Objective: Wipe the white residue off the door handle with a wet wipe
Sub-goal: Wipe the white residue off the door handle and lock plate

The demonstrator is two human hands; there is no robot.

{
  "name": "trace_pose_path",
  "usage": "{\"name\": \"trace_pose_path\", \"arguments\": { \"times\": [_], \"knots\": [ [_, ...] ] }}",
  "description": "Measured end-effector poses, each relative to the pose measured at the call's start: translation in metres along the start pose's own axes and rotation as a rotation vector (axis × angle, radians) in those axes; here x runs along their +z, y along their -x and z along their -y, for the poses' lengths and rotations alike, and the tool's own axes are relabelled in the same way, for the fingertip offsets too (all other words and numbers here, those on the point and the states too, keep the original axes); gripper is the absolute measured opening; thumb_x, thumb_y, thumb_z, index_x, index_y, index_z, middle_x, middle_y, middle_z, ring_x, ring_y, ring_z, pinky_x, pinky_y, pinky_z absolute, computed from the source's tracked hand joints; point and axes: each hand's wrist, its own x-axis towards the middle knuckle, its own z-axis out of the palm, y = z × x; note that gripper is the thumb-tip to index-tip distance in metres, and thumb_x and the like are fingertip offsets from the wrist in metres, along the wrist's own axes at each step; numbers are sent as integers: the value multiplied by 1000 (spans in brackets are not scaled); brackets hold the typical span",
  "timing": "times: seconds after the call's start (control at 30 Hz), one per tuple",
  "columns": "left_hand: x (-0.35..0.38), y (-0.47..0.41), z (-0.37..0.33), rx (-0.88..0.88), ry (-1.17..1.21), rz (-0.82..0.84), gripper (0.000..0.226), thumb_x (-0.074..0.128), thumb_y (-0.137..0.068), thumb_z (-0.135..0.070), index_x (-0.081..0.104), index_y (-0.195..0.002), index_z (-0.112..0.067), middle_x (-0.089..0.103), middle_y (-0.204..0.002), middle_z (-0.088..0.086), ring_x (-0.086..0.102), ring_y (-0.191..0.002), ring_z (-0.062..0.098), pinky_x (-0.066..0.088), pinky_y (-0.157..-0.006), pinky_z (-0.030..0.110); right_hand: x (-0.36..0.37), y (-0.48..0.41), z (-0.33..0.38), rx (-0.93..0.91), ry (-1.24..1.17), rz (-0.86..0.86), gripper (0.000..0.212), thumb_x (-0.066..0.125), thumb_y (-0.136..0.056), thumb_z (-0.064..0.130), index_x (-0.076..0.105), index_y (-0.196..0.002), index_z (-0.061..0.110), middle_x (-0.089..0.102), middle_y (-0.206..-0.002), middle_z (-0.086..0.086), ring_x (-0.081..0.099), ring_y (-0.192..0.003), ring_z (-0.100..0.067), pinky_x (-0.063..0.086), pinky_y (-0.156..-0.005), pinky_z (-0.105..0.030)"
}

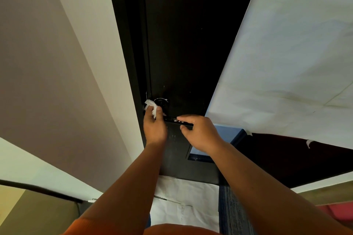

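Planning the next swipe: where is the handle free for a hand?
Free: the door handle between left hand and right hand, and the door above it. Crowded: both handle ends, under wet wipe and right hand.

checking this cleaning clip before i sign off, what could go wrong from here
1. The right hand grips the outer end of the handle, so any residue under its fingers may get missed.
2. The left hand holds the wipe bunched near the handle's base, while pale specks show further along the bar; they could be skipped or smeared.
3. Pressing on the handle might open the door mid-wipe.
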Motion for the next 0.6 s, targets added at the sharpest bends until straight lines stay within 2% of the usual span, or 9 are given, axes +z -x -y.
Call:
{"name": "trace_pose_path", "arguments": {
  "times": [0.07, 0.17, 0.3, 0.43, 0.6],
  "knots": [
    [2, 0, -1, -35, 34, 16, 48, 53, -103, -43, 45, -147, -24, 57, -132, -1, 54, -124, 17, 41, -111, 35, 0, 0, 0, 2, -1, -2, 34, 64, -96, 25, 66, -129, 31, 63, -135, 10, 55, -127, -8, 35, -100, -12],
    [6, -1, -3, -53, 117, -1, 30, 55, -103, -42, 53, -129, -28, 67, -117, 6, 62, -110, 17, 44, -101, 35, 0, 0, 0, 8, 0, 3, 35, 63, -96, 26, 65, -130, 31, 62, -136, 10, 54, -128, -8, 34, -101, -13],
    [6, -1, 0, -11, 68, -23, 21, 51, -106, -35, 48, -126, -31, 62, -103, -10, 60, -105, 11, 45, -102, 33, -2, 2, 1, 7, 1, 26, 37, 63, -96, 26, 63, -133, 31, 60, -139, 9, 52, -130, -9, 33, -102, -14],
    [6, -5, 4, 83, -30, -36, 36, 49, -106, -36, 44, -142, -32, 60, -131, 3, 60, -120, 22, 50, -105, 39, -2, 1, 1, 0, 19, 30, 37, 63, -96, 26, 63, -133, 30, 60, -139, 9, 52, -130, -9, 32, -101, -13],
    [8, -2, 0, 124, -144, -94, 42, 45, -106, -40, 42, -148, -35, 61, -136, 3, 60, -122, 22, 53, -104, 42, -1, 0, -1, -3, 9, 35, 37, 63, -96, 27, 63, -133, 31, 60, -138, 9, 54, -129, -11, 40, -108, -22]
  ]
}}
